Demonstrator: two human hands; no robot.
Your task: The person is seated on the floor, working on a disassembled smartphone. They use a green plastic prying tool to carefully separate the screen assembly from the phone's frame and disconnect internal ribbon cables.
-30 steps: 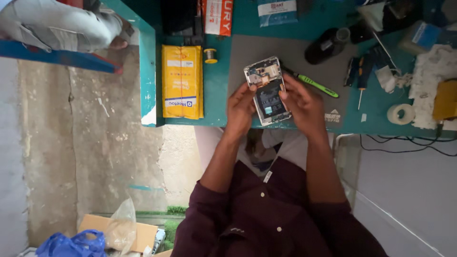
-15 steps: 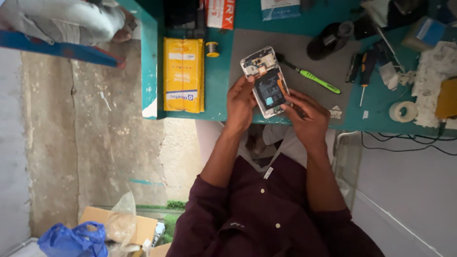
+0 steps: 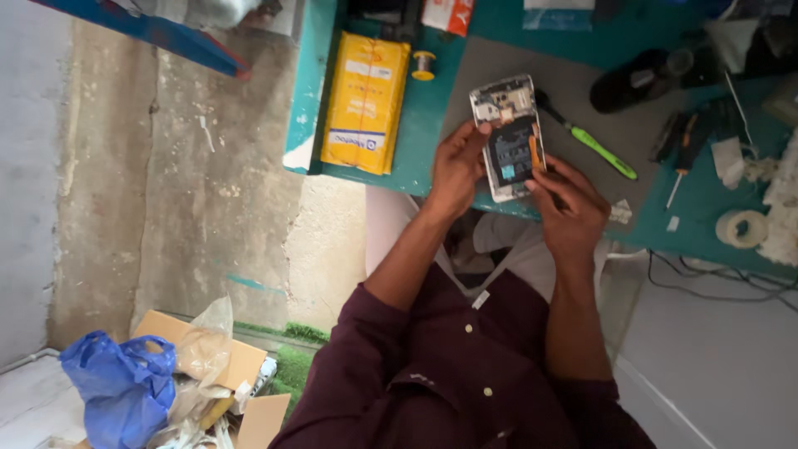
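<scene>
Soft, even daylight fills the scene, with no harsh glare and only faint shadows under the hands and along the edge of the tabletop (image 3: 416, 141). Teal and yellow surfaces read vividly, while the maroon shirt (image 3: 465, 366) falls darker in the foreground. Focus is moderate: the opened phone (image 3: 509, 137) shows some detail, yet corners look soft and slightly smeared, with lines bending toward the frame edges.

i'm looking at a small repair workshop: a teal workbench (image 3: 432, 125) strewn with a green-handled screwdriver (image 3: 594, 143), a roll of tape (image 3: 742, 228), a solder spool (image 3: 424, 65), cables (image 3: 715, 274), beside a rough concrete wall (image 3: 199, 183).
</scene>
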